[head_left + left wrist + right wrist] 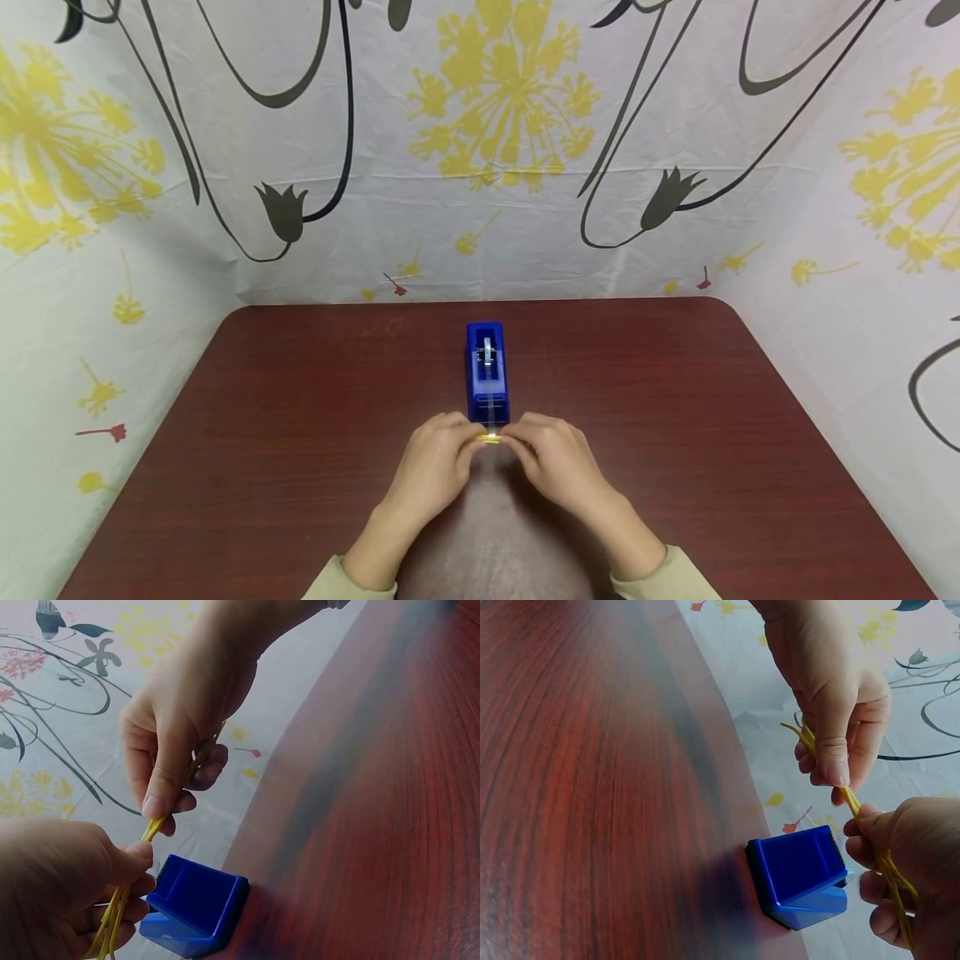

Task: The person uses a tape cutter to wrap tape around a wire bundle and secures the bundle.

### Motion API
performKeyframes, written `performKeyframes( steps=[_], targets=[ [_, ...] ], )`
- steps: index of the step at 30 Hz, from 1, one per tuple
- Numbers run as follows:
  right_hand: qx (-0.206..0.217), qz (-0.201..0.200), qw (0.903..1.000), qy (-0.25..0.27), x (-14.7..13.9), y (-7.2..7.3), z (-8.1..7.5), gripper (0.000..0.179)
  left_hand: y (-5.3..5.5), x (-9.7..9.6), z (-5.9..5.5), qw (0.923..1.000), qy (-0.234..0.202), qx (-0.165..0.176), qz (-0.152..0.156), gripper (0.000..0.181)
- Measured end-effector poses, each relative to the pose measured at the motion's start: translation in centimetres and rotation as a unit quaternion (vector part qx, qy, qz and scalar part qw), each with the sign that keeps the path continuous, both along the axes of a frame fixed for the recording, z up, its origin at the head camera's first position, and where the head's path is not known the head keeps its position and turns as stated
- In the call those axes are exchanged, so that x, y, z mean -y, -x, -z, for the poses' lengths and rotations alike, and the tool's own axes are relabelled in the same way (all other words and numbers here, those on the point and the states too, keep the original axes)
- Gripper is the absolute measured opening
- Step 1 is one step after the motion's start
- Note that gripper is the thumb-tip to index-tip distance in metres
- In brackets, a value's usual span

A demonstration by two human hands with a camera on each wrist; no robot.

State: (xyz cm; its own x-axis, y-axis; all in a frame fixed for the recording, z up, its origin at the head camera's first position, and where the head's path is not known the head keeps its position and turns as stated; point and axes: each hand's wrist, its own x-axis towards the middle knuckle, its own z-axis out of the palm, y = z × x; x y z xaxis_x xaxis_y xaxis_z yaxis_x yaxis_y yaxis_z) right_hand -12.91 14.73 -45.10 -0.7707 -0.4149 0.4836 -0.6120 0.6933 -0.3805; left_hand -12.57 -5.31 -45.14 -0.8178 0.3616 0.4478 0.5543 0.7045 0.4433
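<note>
A bundle of thin yellow strands is stretched between both hands, close in front of a blue tape dispenser. My left hand pinches one side of it between thumb and fingers. On the other side my right hand pinches it the same way, and a short piece shows between the thumbs. Loose strand ends stick out past the left fingers in the left wrist view. A clear strip of tape appears to run from the dispenser's toothed front edge down to the bundle; whether it sticks there I cannot tell.
The dispenser stands on a dark red wood-grain table, a roll of clear tape inside it. Behind and on both sides hangs a white sheet with yellow and grey flower prints, just past the table's rounded far corners.
</note>
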Motion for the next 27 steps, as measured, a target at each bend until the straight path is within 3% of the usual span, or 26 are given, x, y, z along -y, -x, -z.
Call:
performKeyframes(
  steps=[15, 27],
  targets=[
    [-0.026, -0.002, 0.9995, 0.015, -0.18, -0.10, 0.19, 0.004, -0.24, -0.10, -0.60, 0.9976, 0.066, 0.022, 0.001, 0.016],
    [-0.012, -0.004, 0.9997, 0.019, -0.14, 0.10, -0.13, 0.005, -0.11, -0.21, 0.01, 0.9995, 0.032, -0.001, -0.001, 0.009]
  ],
)
